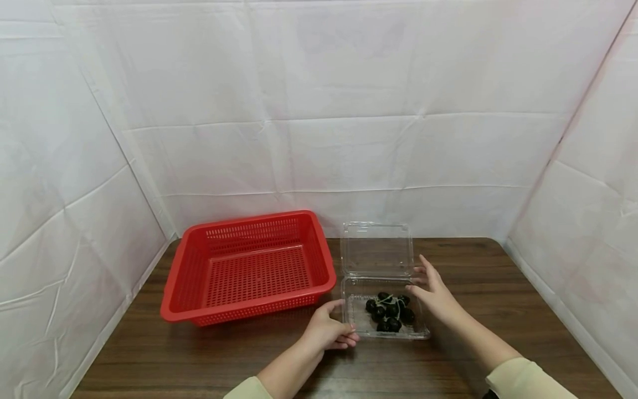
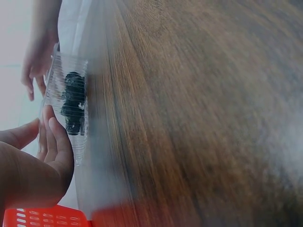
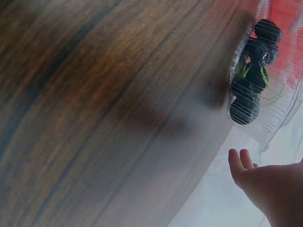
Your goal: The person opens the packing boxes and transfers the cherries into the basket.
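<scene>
A clear plastic clamshell container (image 1: 360, 321) rests on the table with its lid (image 1: 377, 249) raised at the back. Inside it lies a small bunch of dark grapes (image 1: 391, 311) with green stems. My left hand (image 1: 326, 331) pinches the container's front left corner, thumb at the rim and fingers below it. Beside the right wall, near the hinge, my right hand (image 1: 435, 293) has its fingers spread and holds nothing. In the right wrist view, that hand (image 3: 265, 182) appears close to the container's end; whether its fingertips touch the plastic I cannot tell.
A red plastic basket (image 1: 174, 277) with slotted walls stands left of the container, close to my left hand. Under everything is a dark wood-grain table (image 1: 478, 266). White cloth (image 1: 344, 155) hangs behind the table and along both sides.
</scene>
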Demonstrator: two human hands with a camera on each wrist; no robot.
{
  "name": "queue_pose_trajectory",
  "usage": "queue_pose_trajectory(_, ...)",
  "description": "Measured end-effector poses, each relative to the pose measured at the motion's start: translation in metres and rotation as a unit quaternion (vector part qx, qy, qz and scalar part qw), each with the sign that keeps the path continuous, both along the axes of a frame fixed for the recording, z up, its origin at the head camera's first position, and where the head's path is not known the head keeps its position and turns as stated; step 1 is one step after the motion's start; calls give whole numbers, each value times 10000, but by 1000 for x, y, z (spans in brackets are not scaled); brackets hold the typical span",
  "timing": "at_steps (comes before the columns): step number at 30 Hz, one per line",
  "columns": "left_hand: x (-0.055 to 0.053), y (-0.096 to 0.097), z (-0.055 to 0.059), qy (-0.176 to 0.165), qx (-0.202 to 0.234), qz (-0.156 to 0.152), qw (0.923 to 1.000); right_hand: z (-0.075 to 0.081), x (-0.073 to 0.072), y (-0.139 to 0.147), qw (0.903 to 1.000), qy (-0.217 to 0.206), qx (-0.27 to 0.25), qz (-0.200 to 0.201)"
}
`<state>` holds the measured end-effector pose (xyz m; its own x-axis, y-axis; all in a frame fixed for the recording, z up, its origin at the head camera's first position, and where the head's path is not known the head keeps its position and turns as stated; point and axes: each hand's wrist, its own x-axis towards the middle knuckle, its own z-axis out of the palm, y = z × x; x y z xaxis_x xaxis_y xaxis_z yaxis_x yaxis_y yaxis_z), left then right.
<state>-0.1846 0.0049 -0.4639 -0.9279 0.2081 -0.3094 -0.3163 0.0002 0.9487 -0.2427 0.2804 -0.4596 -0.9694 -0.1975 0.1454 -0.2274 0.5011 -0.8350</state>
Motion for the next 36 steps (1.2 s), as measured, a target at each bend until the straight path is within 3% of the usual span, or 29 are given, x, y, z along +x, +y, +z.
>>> queue_pose_trajectory(18, -2, 4, 2, -65, -13, -17, 10000, -4, -1, 2, 9988, -474, 78, 96)
queue_pose_trajectory(26, -2, 6, 3, 58, -39, -39, 10000, -6, -1, 3, 9978, -578, 312, 73)
queue_pose_trajectory(36, -3, 7, -5, 209, 49, -35, 9998, -3, 2, 3, 9975, -617, 328, 41)
